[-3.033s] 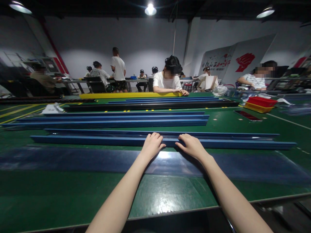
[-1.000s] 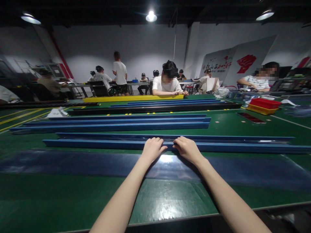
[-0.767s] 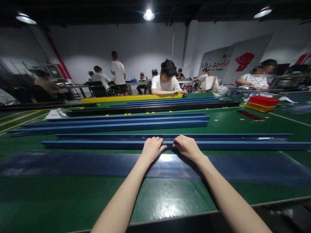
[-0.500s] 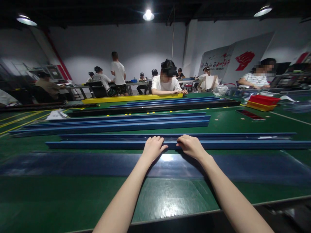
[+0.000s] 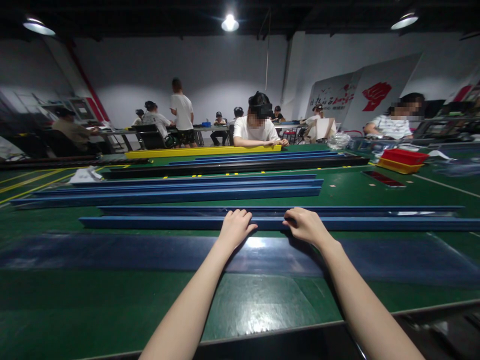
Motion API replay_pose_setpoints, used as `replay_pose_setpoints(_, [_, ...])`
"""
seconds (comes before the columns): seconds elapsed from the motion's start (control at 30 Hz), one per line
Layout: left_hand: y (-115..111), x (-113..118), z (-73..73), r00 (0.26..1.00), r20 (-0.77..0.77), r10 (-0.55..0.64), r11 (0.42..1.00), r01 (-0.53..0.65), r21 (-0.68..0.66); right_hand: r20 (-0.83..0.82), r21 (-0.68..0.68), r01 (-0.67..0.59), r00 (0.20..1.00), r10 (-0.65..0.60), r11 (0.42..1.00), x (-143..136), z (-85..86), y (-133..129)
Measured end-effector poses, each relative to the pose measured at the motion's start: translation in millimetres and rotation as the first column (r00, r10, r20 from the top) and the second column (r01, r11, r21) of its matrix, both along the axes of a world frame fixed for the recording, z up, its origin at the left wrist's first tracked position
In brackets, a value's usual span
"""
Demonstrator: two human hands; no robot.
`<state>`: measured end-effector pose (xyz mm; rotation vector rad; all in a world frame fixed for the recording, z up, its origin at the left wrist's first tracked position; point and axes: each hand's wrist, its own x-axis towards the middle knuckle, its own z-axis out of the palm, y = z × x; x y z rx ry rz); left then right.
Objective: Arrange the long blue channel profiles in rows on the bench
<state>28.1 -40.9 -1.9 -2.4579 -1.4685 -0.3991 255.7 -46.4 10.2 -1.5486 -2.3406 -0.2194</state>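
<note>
A long blue channel (image 5: 168, 223) lies across the green table in front of me, its near and far walls running left to right. Over its near wall bends my left hand (image 5: 236, 227), fingers inside the channel and thumb apart on the near side; the fingertips are hidden. My right hand (image 5: 306, 226) is closed on the same channel a short way to the right, fingers curled at its wall. Something clear and shiny (image 5: 410, 213) shows inside the channel toward its right end. Nearer to me, a wide transparent strip (image 5: 123, 252) lies flat under my wrists.
Beyond lie more blue channels (image 5: 187, 193), a black bar (image 5: 240, 167) and a yellow bar (image 5: 187, 151). A phone (image 5: 384, 179) and a red bin (image 5: 405, 157) are at right. A person (image 5: 251, 130) leans on the far side; others sit behind.
The blue channel has slid a little to the right. My right hand has moved right with it, widening the gap to my left hand, which stays nearly in place.
</note>
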Motion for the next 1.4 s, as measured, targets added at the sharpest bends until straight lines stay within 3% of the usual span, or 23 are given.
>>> replay_pose_setpoints(0.6, [0.8, -0.2, -1.6, 1.0, 0.006, 0.0, 1.0, 0.0, 0.004, 0.036, 0.017, -0.092, 0.995, 0.091, 0.996, -18.3, -7.1, 4.7])
replay_pose_setpoints(0.97, [-1.5, -0.8, 2.5, 1.0, 0.029, -0.008, 1.0, 0.008, -0.006, 0.03, -0.031, -0.06, 0.998, 0.061, 0.998, -12.4, -0.1, 3.8])
replay_pose_setpoints(1.2, [-1.4, -0.5, 2.2, 1.0, 0.023, -0.011, 1.0, 0.011, -0.011, 0.031, -0.026, 0.021, 0.999, -0.02, 0.999, 0.3, 1.1, 1.4])
replay_pose_setpoints(1.4, [-1.7, 0.0, 0.9, 1.0, 0.006, -0.013, 1.0, 0.013, -0.013, 0.004, -0.032, 0.008, 1.0, -0.008, 0.999, 1.2, 1.2, 1.8])
